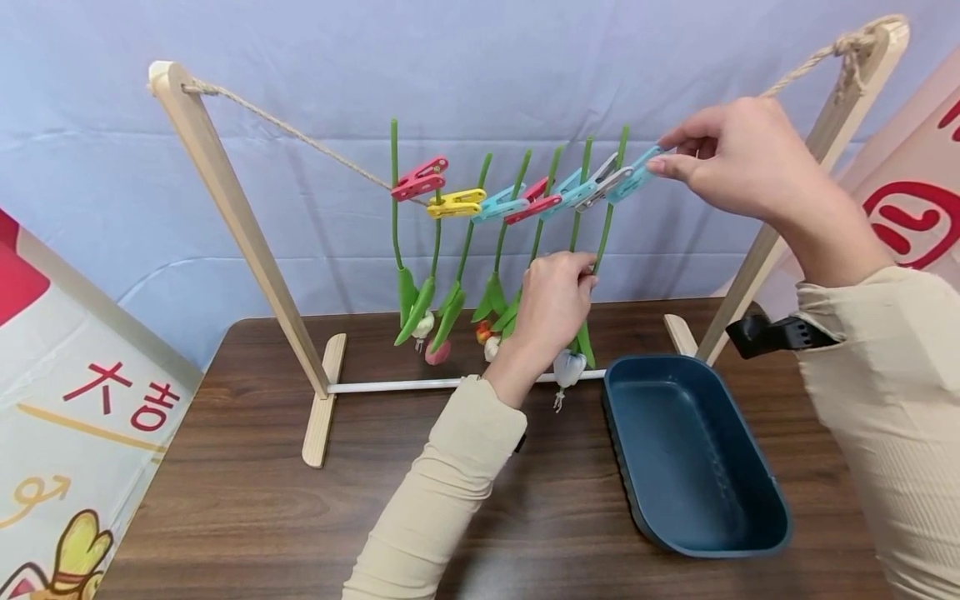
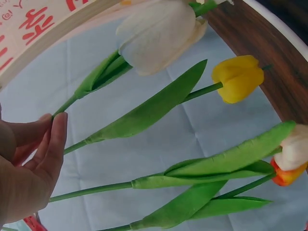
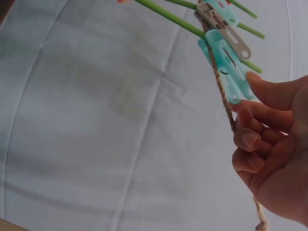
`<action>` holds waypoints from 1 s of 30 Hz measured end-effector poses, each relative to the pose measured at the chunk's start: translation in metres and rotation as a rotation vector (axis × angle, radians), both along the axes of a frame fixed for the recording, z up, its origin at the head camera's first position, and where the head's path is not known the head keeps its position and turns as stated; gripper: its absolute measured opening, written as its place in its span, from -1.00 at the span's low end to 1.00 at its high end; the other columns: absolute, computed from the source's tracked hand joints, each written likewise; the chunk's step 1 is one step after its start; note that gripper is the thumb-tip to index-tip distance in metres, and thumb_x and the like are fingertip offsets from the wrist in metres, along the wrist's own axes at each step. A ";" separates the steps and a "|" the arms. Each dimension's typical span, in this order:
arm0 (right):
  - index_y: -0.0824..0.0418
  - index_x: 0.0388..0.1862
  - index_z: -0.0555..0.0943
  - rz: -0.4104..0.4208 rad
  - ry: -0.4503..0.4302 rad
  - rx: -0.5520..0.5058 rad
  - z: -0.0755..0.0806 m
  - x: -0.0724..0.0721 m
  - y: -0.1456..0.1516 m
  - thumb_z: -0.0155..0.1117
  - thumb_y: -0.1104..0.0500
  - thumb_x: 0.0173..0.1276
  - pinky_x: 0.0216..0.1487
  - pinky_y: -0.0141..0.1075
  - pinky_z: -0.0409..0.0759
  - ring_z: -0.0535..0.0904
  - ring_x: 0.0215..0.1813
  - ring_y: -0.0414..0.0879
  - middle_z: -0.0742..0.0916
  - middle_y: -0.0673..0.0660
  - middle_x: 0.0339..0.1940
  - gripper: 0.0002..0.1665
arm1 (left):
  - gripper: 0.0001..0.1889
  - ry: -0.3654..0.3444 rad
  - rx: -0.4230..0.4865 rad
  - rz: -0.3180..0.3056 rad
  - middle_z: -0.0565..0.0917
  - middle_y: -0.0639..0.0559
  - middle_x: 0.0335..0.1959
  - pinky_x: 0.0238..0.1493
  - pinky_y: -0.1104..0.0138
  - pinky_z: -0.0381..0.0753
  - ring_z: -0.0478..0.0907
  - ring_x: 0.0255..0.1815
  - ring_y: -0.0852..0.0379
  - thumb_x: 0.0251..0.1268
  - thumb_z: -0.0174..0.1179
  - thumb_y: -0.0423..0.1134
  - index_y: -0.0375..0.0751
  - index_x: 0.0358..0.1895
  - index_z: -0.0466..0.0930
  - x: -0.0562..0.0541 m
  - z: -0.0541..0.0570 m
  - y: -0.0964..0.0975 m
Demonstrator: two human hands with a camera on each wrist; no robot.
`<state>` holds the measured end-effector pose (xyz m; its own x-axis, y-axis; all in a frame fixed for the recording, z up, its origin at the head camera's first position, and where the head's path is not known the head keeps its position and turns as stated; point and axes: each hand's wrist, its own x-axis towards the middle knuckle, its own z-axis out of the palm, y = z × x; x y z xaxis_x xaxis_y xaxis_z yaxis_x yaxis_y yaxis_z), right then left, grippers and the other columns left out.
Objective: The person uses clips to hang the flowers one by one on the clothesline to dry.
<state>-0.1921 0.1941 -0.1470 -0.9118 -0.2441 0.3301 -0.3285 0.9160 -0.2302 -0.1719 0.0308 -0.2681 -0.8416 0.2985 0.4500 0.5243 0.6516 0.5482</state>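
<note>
At the right end of the row, my right hand (image 1: 753, 162) pinches the handles of a light-blue clothespin (image 1: 633, 177) between thumb and forefinger. Its jaws lie at the rope (image 3: 220, 86) and a green stem (image 3: 168, 18). Below, my left hand (image 2: 36, 154) pinches the stem of a white artificial tulip (image 2: 154, 38), which hangs bloom down. Beside it hangs a yellow tulip (image 2: 237, 79). Further left along the rope, red, yellow, blue and grey clothespins, such as the yellow one (image 1: 456, 203), hold several more upside-down tulips by their stems.
The rope sags between two wooden posts (image 1: 240, 225) joined low down by a white rod (image 1: 397, 386). A dark-blue plastic basin (image 1: 693, 458) stands on the brown wooden table (image 1: 247, 517) at right. Pale cloth (image 1: 487, 75) hangs behind, with printed panels (image 1: 90, 433) at the sides.
</note>
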 end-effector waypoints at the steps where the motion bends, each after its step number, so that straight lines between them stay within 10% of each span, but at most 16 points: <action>1: 0.46 -0.08 0.57 0.001 0.004 -0.006 0.000 0.000 0.000 0.15 0.12 0.32 -0.47 -0.29 0.23 0.36 -0.44 -0.01 0.59 0.25 -0.44 -0.60 | -0.79 -0.001 0.004 0.006 0.68 -0.01 -0.28 -0.18 0.37 0.51 0.59 -0.25 0.15 0.21 0.18 -0.30 -0.22 -0.11 0.65 0.000 0.000 0.000; 20: 0.26 0.22 0.40 0.027 0.085 -0.137 -0.012 0.007 0.002 0.18 0.14 0.29 -0.40 -0.36 0.23 0.33 -0.57 -0.36 0.65 0.23 -0.35 -0.47 | -0.77 -0.038 0.034 0.015 0.67 -0.02 -0.23 -0.12 0.33 0.50 0.59 -0.19 0.12 0.24 0.15 -0.33 -0.25 -0.06 0.63 0.001 -0.007 -0.004; 30: 0.33 0.02 0.40 0.051 0.135 -0.371 -0.048 0.021 0.006 0.24 0.21 0.23 -0.48 -0.48 0.24 0.36 -0.61 -0.36 0.51 -0.30 -0.60 -0.59 | -0.77 -0.077 0.093 0.054 0.65 0.03 -0.35 -0.32 0.37 0.49 0.55 -0.39 0.18 0.25 0.15 -0.23 -0.22 -0.08 0.63 0.014 -0.031 -0.026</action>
